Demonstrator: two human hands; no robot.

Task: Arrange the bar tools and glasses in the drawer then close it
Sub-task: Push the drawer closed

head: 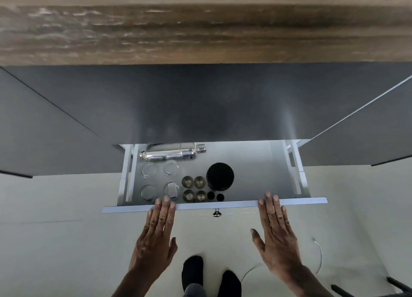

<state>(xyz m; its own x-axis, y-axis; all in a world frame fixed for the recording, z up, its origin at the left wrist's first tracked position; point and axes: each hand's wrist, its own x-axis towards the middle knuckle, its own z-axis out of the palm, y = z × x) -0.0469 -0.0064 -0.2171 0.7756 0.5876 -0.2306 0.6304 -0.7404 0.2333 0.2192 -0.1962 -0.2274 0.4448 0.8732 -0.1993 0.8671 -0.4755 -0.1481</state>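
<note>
Both palms flat on the white drawer front (pixel 245 203) now. Your left hand (pixel 156 232) is spread open, fingertips on the top edge; your right hand (pixel 277 232) is the same, fingers apart, gripping nothing. The small chrome knob (pixel 215 213) sits between your hands, untouched.

Inside, just beyond your left fingertips: four clear glass tumblers (pixel 160 181) in a square, then four brass-coloured metal cups (pixel 194 188), two small black caps (pixel 215 196) and a round black canister (pixel 220 176), toward your right hand. The shiny steel cocktail shaker (pixel 171 153) lies on its side at the back, farthest from you.

Looks arranged, so closing is prob the step left. Heads up: the glasses are fragile and standing loose, and the shaker is round and smooth, so it'll likely roll w/ a jolt. The drawer is on runners and should glide easily. Push evenly w/ both palms, slow at the end; don't slam.
</note>
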